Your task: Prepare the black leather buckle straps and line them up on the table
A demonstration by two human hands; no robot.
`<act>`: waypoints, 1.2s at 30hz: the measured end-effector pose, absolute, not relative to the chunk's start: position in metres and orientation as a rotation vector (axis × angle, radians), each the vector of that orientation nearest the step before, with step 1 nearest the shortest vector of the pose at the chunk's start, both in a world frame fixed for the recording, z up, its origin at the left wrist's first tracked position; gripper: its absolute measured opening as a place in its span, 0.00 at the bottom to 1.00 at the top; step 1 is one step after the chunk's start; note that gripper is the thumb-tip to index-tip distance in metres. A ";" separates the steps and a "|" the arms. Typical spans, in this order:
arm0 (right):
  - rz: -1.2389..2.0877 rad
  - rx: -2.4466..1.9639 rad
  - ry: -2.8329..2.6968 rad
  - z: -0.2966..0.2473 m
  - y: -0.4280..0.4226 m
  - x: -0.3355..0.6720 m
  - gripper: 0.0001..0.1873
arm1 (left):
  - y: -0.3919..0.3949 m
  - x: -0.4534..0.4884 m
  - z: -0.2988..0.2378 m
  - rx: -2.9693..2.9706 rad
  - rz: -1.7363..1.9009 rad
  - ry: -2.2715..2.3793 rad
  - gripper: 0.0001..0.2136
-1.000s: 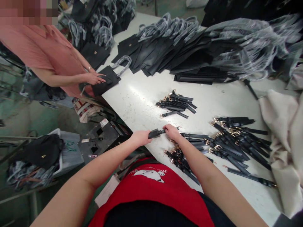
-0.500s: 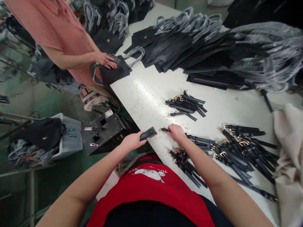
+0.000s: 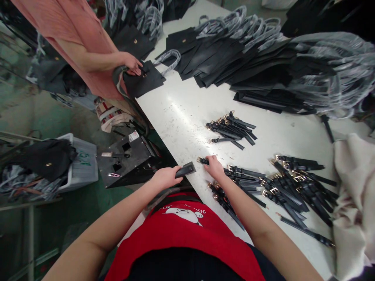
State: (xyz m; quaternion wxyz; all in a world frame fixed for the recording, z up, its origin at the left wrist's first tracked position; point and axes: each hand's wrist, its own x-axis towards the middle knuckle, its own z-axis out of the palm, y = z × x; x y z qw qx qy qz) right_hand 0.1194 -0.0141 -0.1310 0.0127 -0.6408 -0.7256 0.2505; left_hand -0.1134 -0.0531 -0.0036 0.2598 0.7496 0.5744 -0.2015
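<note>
My left hand (image 3: 166, 177) is closed round a flat black leather strip (image 3: 185, 170), whose broad end sticks out over the table edge. A pale patch shows near that end. Just to the right, my right hand (image 3: 213, 168) pinches a short black buckle strap (image 3: 202, 160), its gold buckle pointing left. The strip and the buckle strap are close together but apart. Beyond my right hand lies a pile of similar straps (image 3: 234, 128) with gold buckles. More straps (image 3: 224, 199) lie under and beside my right forearm.
A larger heap of buckle straps (image 3: 304, 187) is on the right, near a beige cloth (image 3: 354, 203). Black bag panels with wrapped handles (image 3: 216, 54) cover the table's far side. At the far left, a co-worker's hand (image 3: 133, 63) rests on a black bag panel (image 3: 146, 80).
My right hand has shifted slightly left and down with the buckle strap, showing more of the buckle. The leather strip has turned a little. The co-worker's hand has drawn back left, uncovering the panel's fitting.
</note>
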 end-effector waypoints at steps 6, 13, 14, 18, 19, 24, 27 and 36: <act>0.758 -2.089 -2.206 -0.140 -0.022 0.128 0.15 | -0.026 -0.080 -0.011 2.084 -0.545 1.477 0.21; 0.857 -2.037 -2.221 -0.139 -0.016 0.134 0.15 | 0.002 -0.053 -0.011 2.130 -0.578 1.433 0.17; 0.872 -2.031 -2.219 -0.139 -0.015 0.135 0.14 | 0.003 -0.052 -0.009 2.136 -0.601 1.434 0.17; 0.877 -2.002 -2.206 -0.141 -0.013 0.137 0.14 | 0.008 -0.043 -0.006 2.200 -0.608 1.398 0.17; 0.877 -1.993 -2.206 -0.141 -0.013 0.138 0.14 | 0.009 -0.039 -0.007 2.208 -0.605 1.388 0.17; 0.898 -1.974 -2.193 -0.140 -0.013 0.139 0.15 | 0.018 -0.042 -0.008 2.191 -0.665 1.371 0.17; 0.923 -1.973 -2.173 -0.140 -0.012 0.140 0.16 | 0.018 -0.049 -0.009 2.215 -0.688 1.392 0.16; 0.944 -1.984 -2.202 -0.139 -0.010 0.140 0.16 | 0.001 -0.064 -0.009 2.168 -0.599 1.421 0.19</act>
